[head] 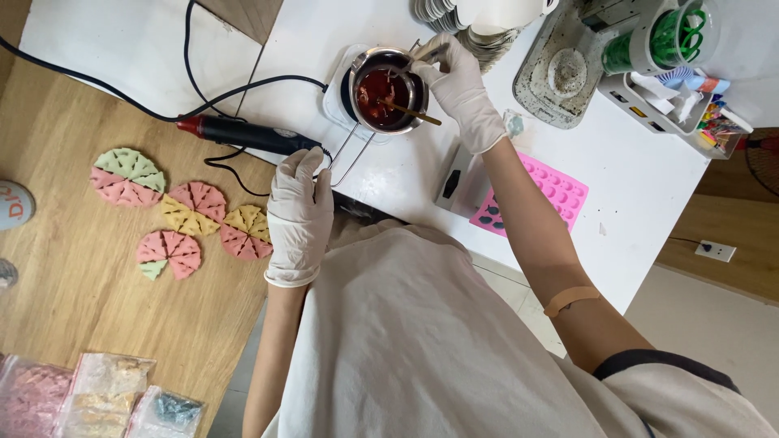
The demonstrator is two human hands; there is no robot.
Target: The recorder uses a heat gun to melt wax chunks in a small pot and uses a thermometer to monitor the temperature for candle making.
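My right hand (461,88), in a white glove, is over the rim of a small metal pot (388,97) and pinches a thin metal tool (430,55) above it. The pot holds dark red liquid and sits on a white heating plate (334,96). A wooden stick (412,112) leans in the liquid. My left hand (299,212), also gloved, rests flat at the white table's edge with its fingers apart and holds nothing. It lies just beside the rear end of a black heat tool with a red tip (243,134).
A pink silicone mould (552,188) lies right of my forearm, next to a small grey device (456,180). Several pink, green and yellow wedge-patterned discs (180,221) lie on the wooden table. Clear bags of flakes (101,396) sit at bottom left. Black cables (213,96) cross the tabletop.
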